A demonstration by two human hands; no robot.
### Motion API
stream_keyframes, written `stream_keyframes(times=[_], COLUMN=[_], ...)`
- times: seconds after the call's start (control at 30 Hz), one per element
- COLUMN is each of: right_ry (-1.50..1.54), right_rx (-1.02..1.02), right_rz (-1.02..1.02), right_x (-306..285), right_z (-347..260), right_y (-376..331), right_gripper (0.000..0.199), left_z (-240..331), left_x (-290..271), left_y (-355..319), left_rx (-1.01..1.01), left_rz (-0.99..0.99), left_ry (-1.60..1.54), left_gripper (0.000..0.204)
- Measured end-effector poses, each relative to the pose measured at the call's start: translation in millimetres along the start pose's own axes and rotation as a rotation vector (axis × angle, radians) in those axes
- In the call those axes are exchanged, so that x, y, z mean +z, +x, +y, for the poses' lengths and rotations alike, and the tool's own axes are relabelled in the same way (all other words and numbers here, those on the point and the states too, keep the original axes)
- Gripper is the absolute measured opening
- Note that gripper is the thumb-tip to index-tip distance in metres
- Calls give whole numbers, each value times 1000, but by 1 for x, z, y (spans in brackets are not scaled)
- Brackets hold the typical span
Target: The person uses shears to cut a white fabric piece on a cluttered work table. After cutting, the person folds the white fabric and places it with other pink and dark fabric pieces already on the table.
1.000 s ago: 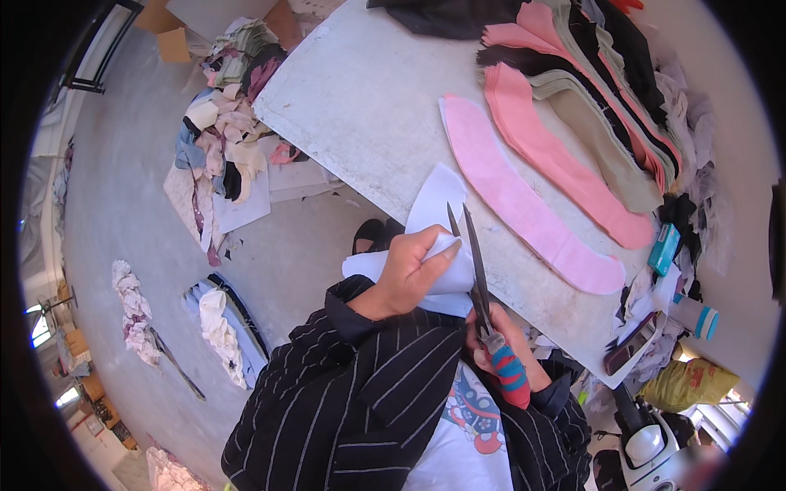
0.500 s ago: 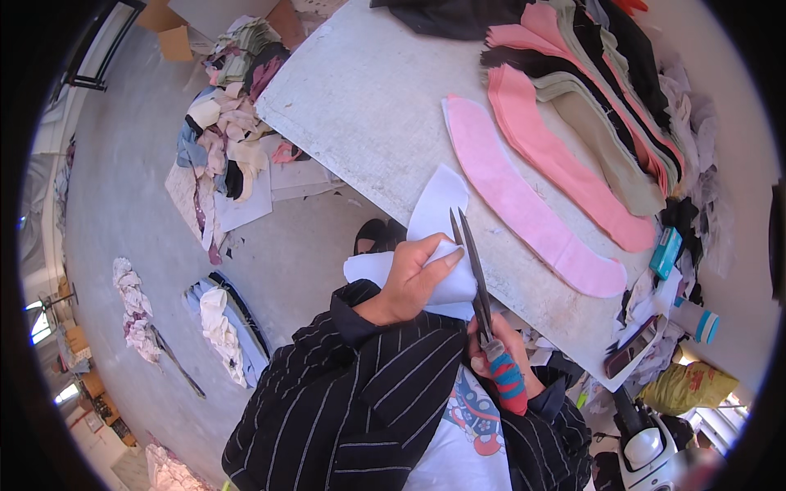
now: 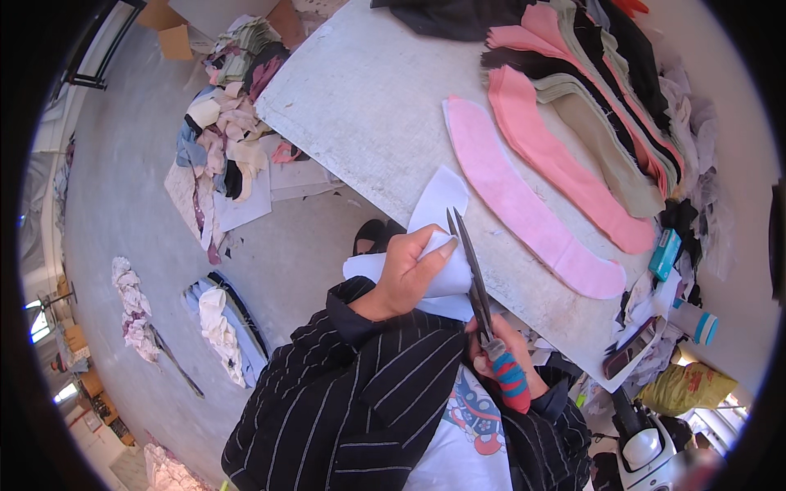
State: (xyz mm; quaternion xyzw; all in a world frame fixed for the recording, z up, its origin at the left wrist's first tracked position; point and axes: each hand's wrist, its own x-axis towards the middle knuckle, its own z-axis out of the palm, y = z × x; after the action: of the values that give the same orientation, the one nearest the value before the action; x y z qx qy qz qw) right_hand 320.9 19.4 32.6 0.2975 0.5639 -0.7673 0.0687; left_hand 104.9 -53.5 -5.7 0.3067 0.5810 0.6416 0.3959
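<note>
My left hand (image 3: 401,277) is closed on a pale blue-white fabric piece (image 3: 449,278), bunched and folded between thumb and fingers. Part of the cloth hangs past the wrist, and a flap of it rests over the table edge. In my right hand (image 3: 517,340) is a pair of long dark scissors (image 3: 481,304), its handle wrapped in red and blue. The blades point up and away, slightly parted at the tips, along the right edge of the held cloth. Just beyond them lies a curved light pink fabric piece (image 3: 524,200).
The pale table (image 3: 352,90) carries a coral fabric stack (image 3: 557,155) and layered pink, black and grey-green strips. A small teal box (image 3: 666,254) and a phone-like dark object (image 3: 630,348) sit at the right. Scrap heaps (image 3: 233,139) lie on the floor at left.
My left hand has shifted slightly left and up with the fabric, its thumb higher. The scissor tips have moved a little to the left.
</note>
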Motion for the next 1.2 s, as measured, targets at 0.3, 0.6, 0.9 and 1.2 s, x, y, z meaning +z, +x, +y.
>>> stream_keyframes(times=[0.3,0.6,0.9,1.2], right_ry=[44,-7,-151,-142], right_rx=[11,34,-47,-16], right_rz=[47,133,28,68], right_x=[1,7,-6,-3], right_z=[5,9,-10,-2], right_y=[0,-2,8,1], right_gripper=[47,38,41,43], left_z=[-5,0,4,-3], left_x=[2,-2,-8,1], left_y=[0,0,3,-1], left_rx=[-27,-139,-103,-123], left_rz=[-20,-92,-143,-110], left_ry=[39,-163,-7,-100], left_gripper=[19,20,21,22])
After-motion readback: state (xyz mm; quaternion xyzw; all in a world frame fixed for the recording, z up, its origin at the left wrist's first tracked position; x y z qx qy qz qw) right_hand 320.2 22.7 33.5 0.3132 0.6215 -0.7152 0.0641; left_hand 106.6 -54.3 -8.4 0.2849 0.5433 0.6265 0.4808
